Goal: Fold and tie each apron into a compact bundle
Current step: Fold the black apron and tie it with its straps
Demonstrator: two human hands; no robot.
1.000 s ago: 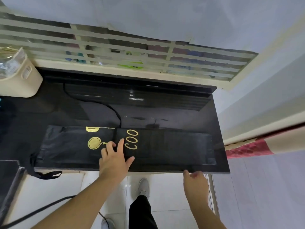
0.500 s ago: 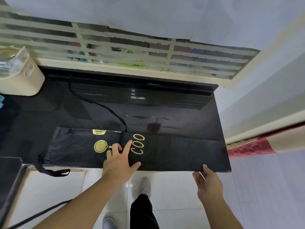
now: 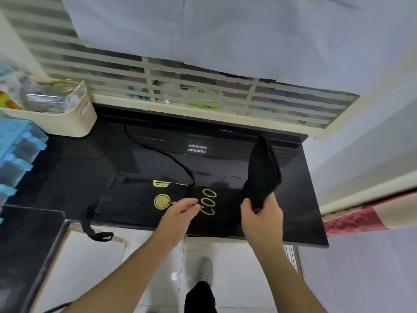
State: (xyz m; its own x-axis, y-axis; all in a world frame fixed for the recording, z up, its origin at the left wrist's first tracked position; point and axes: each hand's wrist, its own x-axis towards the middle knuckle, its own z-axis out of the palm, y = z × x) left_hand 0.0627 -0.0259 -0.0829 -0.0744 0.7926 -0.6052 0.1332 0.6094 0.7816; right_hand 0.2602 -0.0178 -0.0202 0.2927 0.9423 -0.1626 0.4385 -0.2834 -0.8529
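on the black counter [image 3: 300, 199] the apron [image 3: 133, 199] ran nine to three; right hand [image 3: 262, 213] gripped its raised three-o'clock end while left hand [image 3: 180, 208] pressed mid-strip, fingers loosely bent.

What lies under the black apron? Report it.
The apron lies on a glossy black countertop, bare beyond its far edge. The right hand lifts the apron's right end, uncovering more countertop. The left hand rests on top. Anything beneath the flat part is hidden.
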